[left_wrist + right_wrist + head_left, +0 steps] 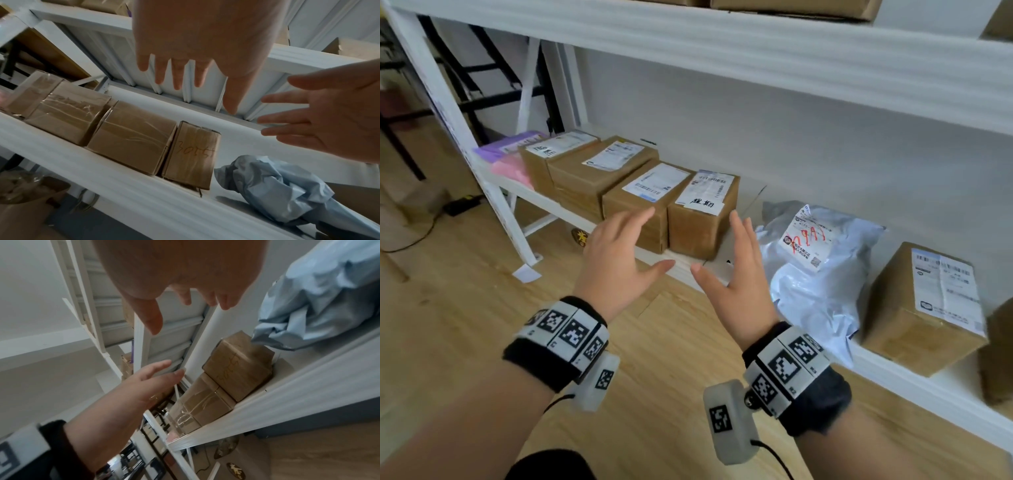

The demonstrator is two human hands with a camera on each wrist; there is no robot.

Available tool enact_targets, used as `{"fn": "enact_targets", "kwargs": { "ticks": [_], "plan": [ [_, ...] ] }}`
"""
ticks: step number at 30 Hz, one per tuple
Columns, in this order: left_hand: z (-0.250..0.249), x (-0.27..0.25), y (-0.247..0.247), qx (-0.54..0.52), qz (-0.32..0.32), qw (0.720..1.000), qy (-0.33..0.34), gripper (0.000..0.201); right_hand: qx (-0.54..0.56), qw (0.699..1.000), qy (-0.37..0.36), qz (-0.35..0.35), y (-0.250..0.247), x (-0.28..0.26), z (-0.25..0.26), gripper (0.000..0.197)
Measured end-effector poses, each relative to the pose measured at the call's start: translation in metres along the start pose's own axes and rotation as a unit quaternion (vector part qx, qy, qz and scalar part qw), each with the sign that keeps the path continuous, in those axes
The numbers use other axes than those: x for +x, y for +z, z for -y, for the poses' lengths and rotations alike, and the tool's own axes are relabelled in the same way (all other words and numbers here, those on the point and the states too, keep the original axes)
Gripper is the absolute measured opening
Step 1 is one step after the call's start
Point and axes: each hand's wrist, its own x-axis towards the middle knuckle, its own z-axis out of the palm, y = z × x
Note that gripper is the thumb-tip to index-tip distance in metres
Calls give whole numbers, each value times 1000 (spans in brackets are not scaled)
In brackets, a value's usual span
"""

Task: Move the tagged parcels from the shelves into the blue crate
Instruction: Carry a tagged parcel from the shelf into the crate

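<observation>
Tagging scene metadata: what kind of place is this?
Probably a parcel storeroom or pickup point: white metal shelving holds labelled cardboard boxes and a grey poly mailer with a shipping label, above a wood-look floor.

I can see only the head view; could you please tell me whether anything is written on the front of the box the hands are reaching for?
Observer: Yes. In the left wrist view the box has orange handwritten digits on its front, starting 305.
Operator: Thank you. Is its left neighbour marked too?
Observer: No. The next box shows only clear tape across its front.
Operator: And is anything in either palm?
Observer: No. The wrist views show the palms of the left hand and the right hand bare, with the fingers straight.
</observation>
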Motion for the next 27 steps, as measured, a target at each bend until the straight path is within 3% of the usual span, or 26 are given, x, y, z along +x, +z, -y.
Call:
{"fn": "enact_targets", "kwargs": {
  "ticks": [14, 27],
  "plan": [
    [29, 83, 30, 29, 99, 989, 102, 95, -74, 983, 143, -83, 43, 19, 12, 88],
    [24, 130, 47, 95, 217, 963, 128, 95, -129, 958, 232, -107, 67, 20, 28, 93]
  ]
}}
